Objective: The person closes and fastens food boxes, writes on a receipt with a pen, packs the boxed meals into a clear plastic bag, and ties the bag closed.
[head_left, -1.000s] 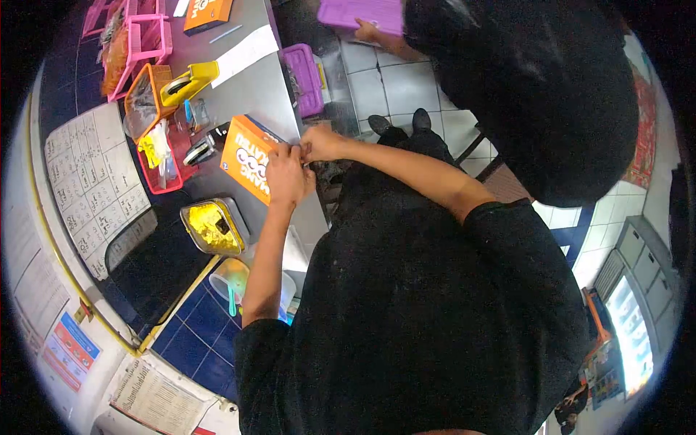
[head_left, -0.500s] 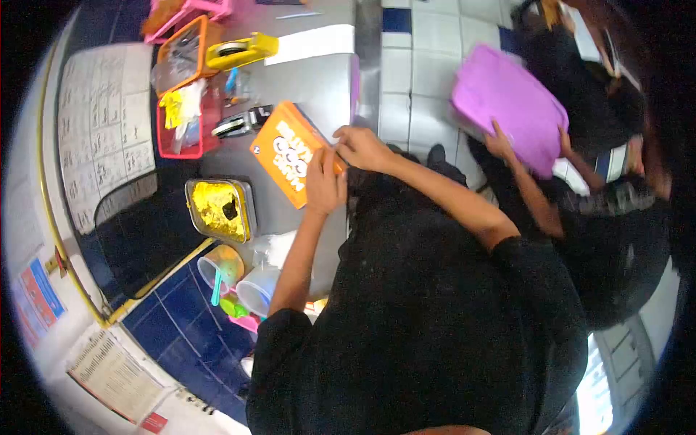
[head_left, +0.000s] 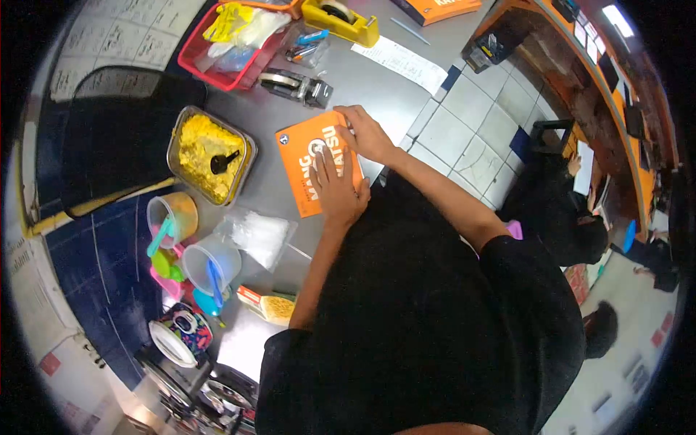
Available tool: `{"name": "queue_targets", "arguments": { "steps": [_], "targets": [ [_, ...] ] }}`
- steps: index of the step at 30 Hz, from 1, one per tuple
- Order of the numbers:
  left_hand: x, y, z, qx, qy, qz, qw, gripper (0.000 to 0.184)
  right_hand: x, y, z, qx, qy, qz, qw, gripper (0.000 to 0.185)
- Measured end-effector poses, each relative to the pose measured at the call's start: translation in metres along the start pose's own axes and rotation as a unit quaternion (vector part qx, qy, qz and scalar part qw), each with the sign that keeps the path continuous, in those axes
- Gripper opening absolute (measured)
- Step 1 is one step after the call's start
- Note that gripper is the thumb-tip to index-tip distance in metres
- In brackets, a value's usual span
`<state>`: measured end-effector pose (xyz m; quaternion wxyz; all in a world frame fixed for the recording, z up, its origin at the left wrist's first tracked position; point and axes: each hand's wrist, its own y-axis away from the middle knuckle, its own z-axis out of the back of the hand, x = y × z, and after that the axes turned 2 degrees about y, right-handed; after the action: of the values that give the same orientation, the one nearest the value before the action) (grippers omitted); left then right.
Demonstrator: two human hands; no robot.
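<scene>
An orange cardboard box (head_left: pixel 299 156) with white lettering reading "KATSU" lies flat on the steel counter. On its top rests my left hand (head_left: pixel 338 185), fingers stretched out and slightly apart, the thumb by the near edge. My right hand (head_left: pixel 366 136) has its bent fingers round the box's far right corner, and part of that edge is hidden beneath it. Beyond the box sits a black tape dispenser (head_left: pixel 296 87). To the left, a metal tub (head_left: pixel 245 170) holds a yellow spread-like mass with a dark utensil stuck in it.
A red basket (head_left: pixel 190 54), a yellow tape dispenser (head_left: pixel 355 29) and a paper slip (head_left: pixel 402 65) are on the far counter, with another orange box (head_left: pixel 442 9). Plastic jugs (head_left: pixel 210 264) and a clear bag (head_left: pixel 261 235) stand nearer. A person in black (head_left: pixel 551 210) is at right.
The view has swung, and the box now appears more upright. My right hand has gone from a pinch beside the box's edge to its corner. The person with the purple lid has left view.
</scene>
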<state>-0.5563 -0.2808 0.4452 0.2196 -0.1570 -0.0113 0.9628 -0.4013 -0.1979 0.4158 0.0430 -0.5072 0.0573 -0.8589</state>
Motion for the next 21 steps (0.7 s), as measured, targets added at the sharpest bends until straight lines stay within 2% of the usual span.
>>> {"name": "queue_targets", "arguments": {
  "steps": [5, 14, 18, 19, 21],
  "targets": [
    [-0.001, -0.001, -0.002, 0.034, -0.039, 0.035, 0.998, 0.076, -0.005, -0.006, 0.002, 0.052, -0.034, -0.001, 0.998, 0.048],
    [-0.006, -0.006, -0.007, 0.051, -0.068, 0.06, 0.995, 0.074, -0.009, -0.044, 0.032, 0.218, 0.111, 0.012, 0.97, 0.056],
    [-0.016, -0.006, 0.004, 0.082, -0.073, 0.096, 0.989, 0.071, -0.013, -0.054, 0.032, 0.225, 0.138, 0.042, 0.964, 0.054],
    [-0.022, 0.0, 0.006, 0.078, -0.045, 0.137, 0.986, 0.07, -0.014, -0.054, 0.033, 0.23, 0.144, 0.051, 0.961, 0.054],
    [-0.021, 0.032, -0.021, -0.005, -0.058, 0.242, 0.969, 0.07, -0.015, -0.054, 0.034, 0.245, 0.158, 0.055, 0.955, 0.056]
  ]
}}
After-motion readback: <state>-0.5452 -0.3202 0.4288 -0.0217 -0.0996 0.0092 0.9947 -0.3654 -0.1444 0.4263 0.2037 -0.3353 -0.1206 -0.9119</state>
